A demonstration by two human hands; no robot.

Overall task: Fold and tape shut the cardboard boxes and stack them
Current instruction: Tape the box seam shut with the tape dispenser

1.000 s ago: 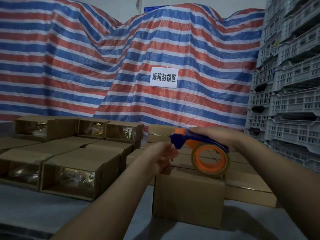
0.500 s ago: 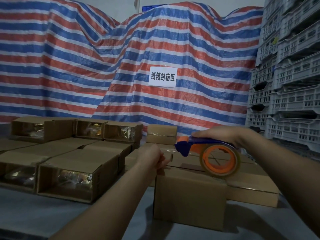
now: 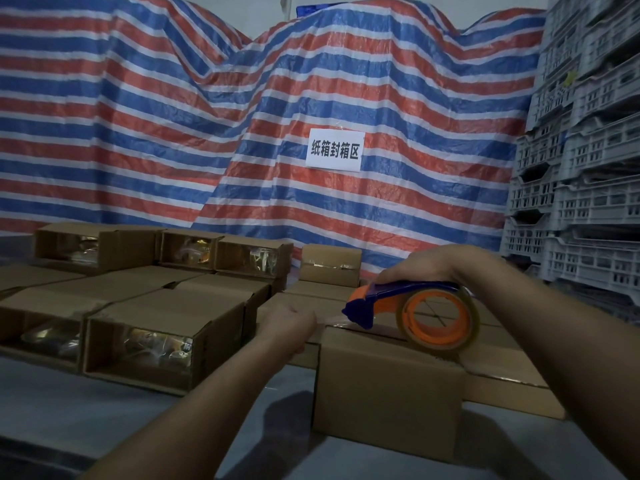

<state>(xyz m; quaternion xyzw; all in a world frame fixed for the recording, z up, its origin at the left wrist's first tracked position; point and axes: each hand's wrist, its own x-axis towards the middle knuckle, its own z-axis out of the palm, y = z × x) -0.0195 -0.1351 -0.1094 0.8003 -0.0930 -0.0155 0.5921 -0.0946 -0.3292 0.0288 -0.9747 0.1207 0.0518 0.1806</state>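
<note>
Head view, sealing station: we see the right hand (image 3: 427, 268) wrapped over a blue-and-orange tape dispenser (image 3: 415, 315), its roll resting on top of the nearest cardboard box (image 3: 388, 386).
Left hand (image 3: 289, 322): curled at the box's near-left top edge, apparently pinching the clear tape end (image 3: 329, 321); the grip itself is too dim to confirm.
Box position: on the grey table (image 3: 104, 417), touching sealed boxes behind it; open boxes (image 3: 145, 344) lie to the left.
Risk, tape: we judge the strip could wrinkle or stick to itself if tension slackens.
Risk, alignment: a skewed pull may miss the seam.
Risk, box: it may slide, since neither hand plainly braces it.
</note>
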